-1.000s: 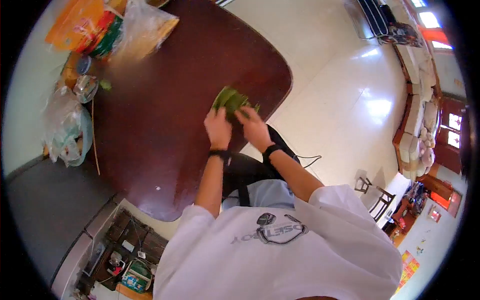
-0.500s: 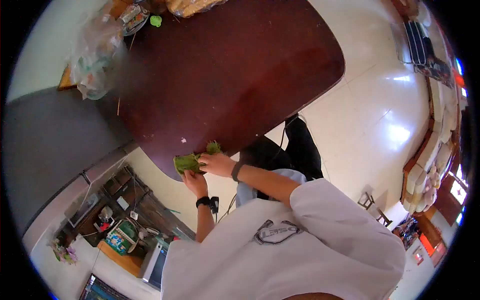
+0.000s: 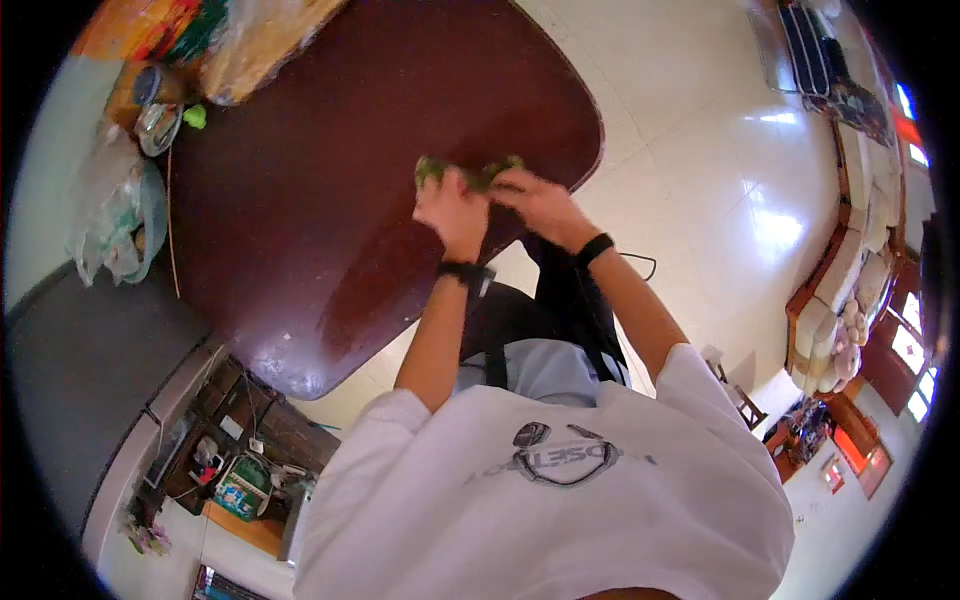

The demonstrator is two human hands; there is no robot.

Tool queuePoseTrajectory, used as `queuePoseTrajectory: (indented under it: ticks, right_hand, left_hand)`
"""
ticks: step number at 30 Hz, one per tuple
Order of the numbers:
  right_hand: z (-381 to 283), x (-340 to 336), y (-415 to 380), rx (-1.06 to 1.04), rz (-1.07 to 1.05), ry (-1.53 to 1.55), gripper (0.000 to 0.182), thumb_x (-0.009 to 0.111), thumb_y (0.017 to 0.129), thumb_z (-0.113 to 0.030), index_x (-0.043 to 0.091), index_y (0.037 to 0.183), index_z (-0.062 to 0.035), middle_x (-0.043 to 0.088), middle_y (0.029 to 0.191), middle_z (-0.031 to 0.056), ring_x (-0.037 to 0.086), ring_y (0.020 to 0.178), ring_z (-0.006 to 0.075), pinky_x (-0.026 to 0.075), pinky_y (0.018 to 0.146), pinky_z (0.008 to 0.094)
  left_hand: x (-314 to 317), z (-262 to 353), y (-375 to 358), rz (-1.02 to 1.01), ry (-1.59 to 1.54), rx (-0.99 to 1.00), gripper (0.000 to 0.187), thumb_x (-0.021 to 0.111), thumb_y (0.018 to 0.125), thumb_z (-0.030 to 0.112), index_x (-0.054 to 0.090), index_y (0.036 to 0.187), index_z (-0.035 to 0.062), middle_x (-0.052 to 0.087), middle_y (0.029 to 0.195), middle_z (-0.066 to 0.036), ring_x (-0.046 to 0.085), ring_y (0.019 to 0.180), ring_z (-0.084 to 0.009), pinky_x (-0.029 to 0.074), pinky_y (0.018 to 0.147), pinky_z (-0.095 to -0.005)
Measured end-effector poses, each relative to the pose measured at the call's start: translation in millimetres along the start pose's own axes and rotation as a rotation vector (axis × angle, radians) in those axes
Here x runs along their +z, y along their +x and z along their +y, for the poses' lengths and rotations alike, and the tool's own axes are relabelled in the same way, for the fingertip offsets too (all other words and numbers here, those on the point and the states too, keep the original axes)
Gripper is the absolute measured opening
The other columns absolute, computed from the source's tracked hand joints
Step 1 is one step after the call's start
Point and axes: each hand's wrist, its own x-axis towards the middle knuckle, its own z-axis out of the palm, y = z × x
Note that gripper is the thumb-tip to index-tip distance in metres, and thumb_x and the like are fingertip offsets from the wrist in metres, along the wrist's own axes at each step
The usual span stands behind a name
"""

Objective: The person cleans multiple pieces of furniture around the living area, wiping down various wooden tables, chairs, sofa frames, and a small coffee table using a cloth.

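Both hands hold a crumpled green cloth-like piece [image 3: 430, 167] above the dark red tabletop, close to its right-hand edge. My left hand [image 3: 454, 208] is closed on the left part of it, and green shows past the fingers. On the other side, my right hand [image 3: 545, 206] pinches the right part, where a ragged green end sticks out at the top. Motion blurs the fingers and the piece, and the hands cover much of its middle. Each wrist wears a black band.
The dark red table [image 3: 370, 100] has a rounded edge. At its far left are a clear plastic bag [image 3: 108, 205], a small bright green item [image 3: 194, 117] and a wrapped bundle [image 3: 265, 50]. A cluttered shelf [image 3: 245, 485] stands at lower left; a cushioned sofa [image 3: 845, 260] is far right.
Both hands have moved from the table's near left corner over to its right side, carrying the green cloth-like piece. It looks more bunched now. The camera view has shifted too.
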Motion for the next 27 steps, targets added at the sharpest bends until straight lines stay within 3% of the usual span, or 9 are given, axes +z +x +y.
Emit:
queuePoseTrajectory:
  ticks: [2,5,8,10,14,16,19,22,27]
  right_hand:
    - [26.2,-26.4,-5.7,0.124,0.156,-0.002,0.05,0.058,0.075,0.008,0.064,0.121,-0.0119,0.057,0.132,0.0087,0.061,0.114,0.0325,0.055,0.091,0.0407]
    - [60.6,-38.4,-12.9,0.236,0.299,0.026,0.046,0.057,0.081,0.004,0.062,0.123,-0.013,0.056,0.135,0.0123,0.06,0.115,0.0368,0.055,0.091,0.0426]
    - [52.3,-29.6,-10.2,0.389,0.407,0.081,0.044,0.055,0.081,0.005,0.063,0.121,-0.0116,0.055,0.135,0.0131,0.06,0.113,0.0381,0.054,0.089,0.0445]
    - [40.2,-18.8,-4.3,0.344,0.486,0.05,0.043,0.055,0.082,0.005,0.063,0.121,-0.0103,0.056,0.134,0.013,0.061,0.111,0.0383,0.054,0.087,0.0454]
    - [-12.3,15.5,-1.2,0.505,0.575,0.009,0.041,0.055,0.082,0.004,0.064,0.121,-0.0075,0.055,0.132,0.0133,0.062,0.108,0.0384,0.054,0.088,0.0457]
    - [-48.6,38.6,1.9,0.491,0.4,0.038,0.041,0.056,0.082,0.002,0.063,0.121,-0.0085,0.053,0.134,0.0146,0.061,0.109,0.0389,0.054,0.088,0.0455]
    - [-113.5,89.6,6.7,0.312,0.269,0.125,0.045,0.057,0.077,0.004,0.062,0.12,-0.0073,0.054,0.128,0.0167,0.058,0.113,0.04,0.051,0.093,0.0458]
    - [-190.5,148.6,11.0,0.174,0.015,0.191,0.043,0.058,0.079,0.001,0.063,0.121,-0.0092,0.054,0.131,0.0132,0.058,0.117,0.0347,0.053,0.093,0.042]
    - [-289.3,224.0,14.2,-0.25,-0.174,0.232,0.026,0.06,0.084,-0.008,0.066,0.109,-0.0077,0.056,0.122,0.0089,0.057,0.118,0.0283,0.057,0.086,0.038]
  left_hand:
    - [32.2,49.2,30.1,-0.044,-0.018,0.078,0.016,0.068,0.068,0.016,0.063,0.083,0.0152,0.061,0.097,-0.011,0.055,0.099,-0.0368,0.037,0.075,-0.0515]
    - [73.8,111.6,73.0,-0.091,-0.053,0.138,0.012,0.068,0.068,0.016,0.064,0.079,0.0159,0.062,0.096,-0.011,0.055,0.1,-0.0365,0.037,0.078,-0.0513]
    - [84.0,128.0,82.2,-0.175,-0.182,0.231,0.006,0.067,0.069,0.014,0.064,0.074,0.0146,0.064,0.093,-0.011,0.056,0.099,-0.0361,0.038,0.081,-0.0519]
    - [74.7,119.4,84.2,-0.294,-0.189,0.264,0.005,0.062,0.076,0.011,0.065,0.074,0.0138,0.064,0.095,-0.011,0.056,0.099,-0.0368,0.037,0.084,-0.0491]
    - [28.1,48.5,50.6,-0.364,-0.189,0.351,0.003,0.065,0.076,0.009,0.065,0.079,0.0102,0.063,0.093,-0.012,0.057,0.098,-0.0351,0.039,0.085,-0.0491]
    - [-2.9,-4.9,23.2,-0.327,-0.151,0.382,0.006,0.065,0.076,0.007,0.063,0.081,0.0094,0.061,0.091,-0.012,0.058,0.098,-0.0351,0.041,0.084,-0.0493]
    - [-62.2,-85.3,-29.7,-0.134,-0.139,0.29,0.01,0.065,0.074,0.004,0.061,0.082,0.0087,0.06,0.089,-0.012,0.058,0.094,-0.0368,0.042,0.081,-0.0495]
    - [-133.0,-174.4,-87.7,-0.153,-0.181,0.051,0.007,0.062,0.075,0.003,0.059,0.081,0.0069,0.059,0.086,-0.015,0.057,0.09,-0.04,0.04,0.075,-0.0499]
    - [-224.1,-277.3,-209.1,0.027,0.076,-0.229,0.009,0.059,0.075,-0.001,0.059,0.083,0.0026,0.059,0.088,-0.017,0.056,0.082,-0.041,0.044,0.069,-0.0479]
